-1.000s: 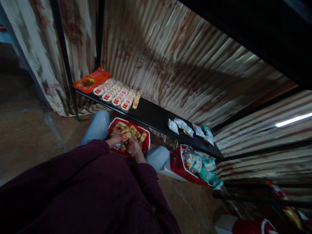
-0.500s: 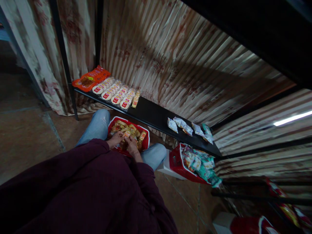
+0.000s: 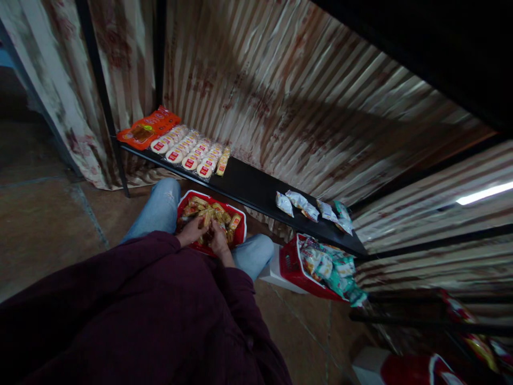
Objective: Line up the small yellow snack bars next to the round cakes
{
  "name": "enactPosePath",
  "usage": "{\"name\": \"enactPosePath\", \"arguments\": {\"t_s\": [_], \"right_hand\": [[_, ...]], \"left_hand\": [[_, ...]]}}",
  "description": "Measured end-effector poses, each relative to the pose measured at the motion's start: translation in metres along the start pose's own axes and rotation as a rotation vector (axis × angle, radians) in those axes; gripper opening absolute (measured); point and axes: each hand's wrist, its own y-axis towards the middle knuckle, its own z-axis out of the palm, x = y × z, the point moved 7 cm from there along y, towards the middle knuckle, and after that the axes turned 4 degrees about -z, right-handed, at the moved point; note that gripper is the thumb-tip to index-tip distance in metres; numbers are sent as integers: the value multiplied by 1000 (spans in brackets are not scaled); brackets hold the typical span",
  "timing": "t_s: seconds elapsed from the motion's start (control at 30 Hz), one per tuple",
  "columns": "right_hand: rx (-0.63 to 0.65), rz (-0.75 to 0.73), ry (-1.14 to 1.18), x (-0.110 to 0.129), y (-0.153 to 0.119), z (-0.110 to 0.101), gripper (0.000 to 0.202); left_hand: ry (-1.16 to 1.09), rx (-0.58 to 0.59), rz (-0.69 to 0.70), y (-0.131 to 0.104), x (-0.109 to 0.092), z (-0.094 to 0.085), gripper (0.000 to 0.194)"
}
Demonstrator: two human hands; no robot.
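Observation:
Between my knees stands a red basket (image 3: pixel 241 235) with a white rim, full of small golden-wrapped snack packets (image 3: pixel 234 221). Over it, my left hand (image 3: pixel 193 231) is closed on one snack packet (image 3: pixel 207 216), held by its fingers. My right hand (image 3: pixel 218 238) is closed at the packet's right side, its fingertips close to it or touching it. Ahead on the low black shelf (image 3: pixel 252 184) lie rows of round white wrapped cakes (image 3: pixel 191 152), with a single line of yellow-wrapped packets (image 3: pixel 223 161) at their right end.
An orange bag (image 3: pixel 148 128) lies at the shelf's left end. Several small white bags (image 3: pixel 308 207) lie towards its right. A second red basket (image 3: pixel 289 262) with green and white bags (image 3: pixel 334 270) stands at my right. Black posts (image 3: pixel 102 91) and a pleated curtain (image 3: pixel 256 91) bound the shelf.
The packet between my hands has turned, from its printed label facing up to a more upright, narrow side. My hands stay over the basket.

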Motion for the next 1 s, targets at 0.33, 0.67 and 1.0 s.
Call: {"name": "enactPosePath", "arguments": {"t_s": [0.33, 0.67, 1.0], "right_hand": [[-91, 12, 61, 1, -3, -6, 41], [-104, -7, 24, -1, -3, -7, 30], [-124, -7, 28, -5, 0, -9, 33]], "left_hand": [[-367, 78, -255, -7, 5, 2, 23], [-426, 126, -411, -11, 18, 7, 29], [-319, 10, -301, -1, 23, 2, 21]]}}
